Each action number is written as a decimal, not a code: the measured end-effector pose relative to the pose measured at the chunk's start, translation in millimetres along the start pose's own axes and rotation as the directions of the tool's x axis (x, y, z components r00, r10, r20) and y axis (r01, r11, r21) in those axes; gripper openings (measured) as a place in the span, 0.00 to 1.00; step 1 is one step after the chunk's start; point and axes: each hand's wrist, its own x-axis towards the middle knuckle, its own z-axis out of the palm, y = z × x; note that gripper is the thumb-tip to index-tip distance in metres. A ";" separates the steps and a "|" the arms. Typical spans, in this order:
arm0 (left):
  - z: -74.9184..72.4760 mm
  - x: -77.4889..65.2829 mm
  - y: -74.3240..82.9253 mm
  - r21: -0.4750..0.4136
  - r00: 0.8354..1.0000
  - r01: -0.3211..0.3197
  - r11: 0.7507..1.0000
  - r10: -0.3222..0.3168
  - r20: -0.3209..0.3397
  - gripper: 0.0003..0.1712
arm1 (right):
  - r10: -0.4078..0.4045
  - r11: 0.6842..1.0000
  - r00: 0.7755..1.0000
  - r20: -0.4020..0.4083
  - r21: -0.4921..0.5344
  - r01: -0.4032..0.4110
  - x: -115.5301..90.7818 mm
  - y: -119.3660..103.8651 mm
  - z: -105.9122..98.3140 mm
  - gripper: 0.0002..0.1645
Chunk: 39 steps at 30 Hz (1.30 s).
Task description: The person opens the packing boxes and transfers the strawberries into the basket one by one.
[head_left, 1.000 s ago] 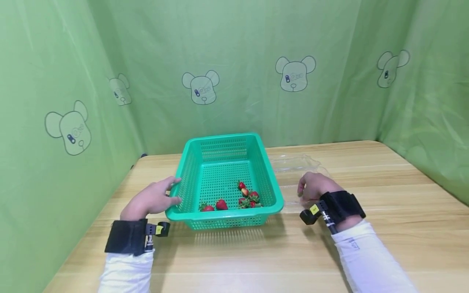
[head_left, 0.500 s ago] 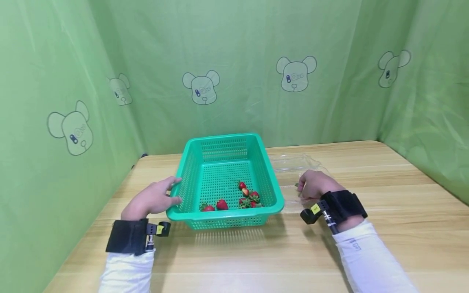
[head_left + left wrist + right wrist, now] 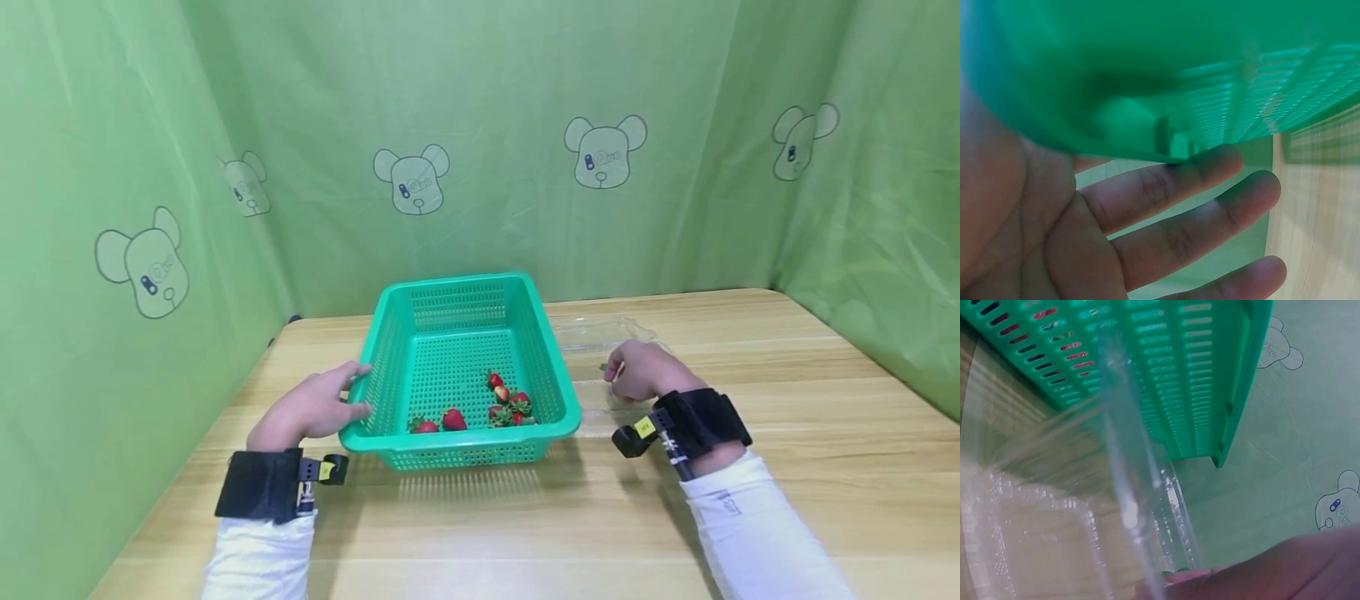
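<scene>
A green plastic basket (image 3: 456,454) stands mid-table with several red strawberries (image 3: 453,419) near its front. My left hand (image 3: 318,404) rests on its left rim, thumb and index finger over the edge; in the left wrist view the other fingers (image 3: 1179,244) extend loosely beneath the rim. To the basket's right lies a clear plastic clamshell container (image 3: 592,333), its raised wall or lid (image 3: 1125,481) blurred in the right wrist view. Over it my right hand (image 3: 643,372) pinches what looks like a strawberry. Only its green leafy tip (image 3: 603,367) shows; the fingers hide the rest.
All of this sits on a light wooden table (image 3: 465,542). Green curtains (image 3: 495,225) with bear-head outlines hang behind and at both sides. The basket's right wall (image 3: 1166,381) stands close to the container.
My right hand has lifted slightly away from the front of the container, and a green leafy tip has come into view at its fingertips. The left hand and basket stay still.
</scene>
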 end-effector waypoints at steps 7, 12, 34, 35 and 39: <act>-0.8 -1.9 2.5 -0.003 1.000 0.001 1.000 -0.001 0.003 0.37 | -0.001 1.000 1.000 -0.018 0.012 0.001 -0.5 -5.9 -2.2 0.11; -0.4 -2.0 2.5 -0.002 1.000 0.001 1.000 -0.001 0.002 0.38 | -0.022 0.999 0.999 -0.035 0.026 0.023 -2.6 -9.7 -4.8 0.12; -0.2 -2.0 0.8 -0.011 1.000 0.003 1.000 -0.003 0.002 0.37 | -0.079 0.997 0.990 -0.117 -0.005 0.079 -12.1 -21.9 -14.9 0.06; -0.3 -1.9 0.9 -0.012 1.000 0.003 1.000 -0.003 0.001 0.37 | -0.080 0.997 0.990 -0.119 -0.009 0.079 -12.5 -22.9 -15.1 0.06; -0.5 -0.9 0.1 -0.014 1.000 0.001 1.000 -0.001 0.003 0.37 | -0.079 0.997 0.988 -0.130 -0.015 0.078 -14.8 -27.0 -15.8 0.06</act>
